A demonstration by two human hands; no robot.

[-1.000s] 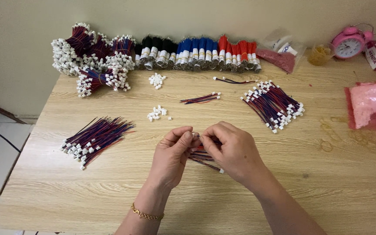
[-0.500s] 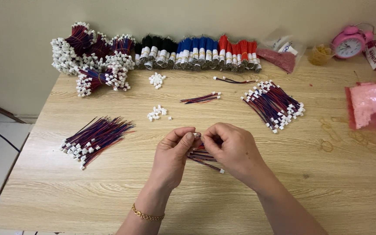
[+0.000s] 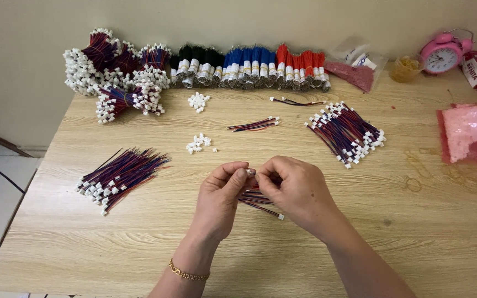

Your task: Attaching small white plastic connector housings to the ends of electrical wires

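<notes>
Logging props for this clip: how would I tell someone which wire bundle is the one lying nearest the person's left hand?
Start at the wooden table and go to its left half, left of the left hand. There lies a loose fan of red and blue wires. Its white plugs sit at the lower left end only, unlike the bundle right of centre.

Matt pale wood-grain desk [image 3: 139,243], glossy white plastic connectors [image 3: 199,143], smooth red and blue plastic-coated wire leads [image 3: 122,172], shiny pink plastic bag [image 3: 470,132] at right edge, gold metal bracelet [image 3: 187,272]
</notes>
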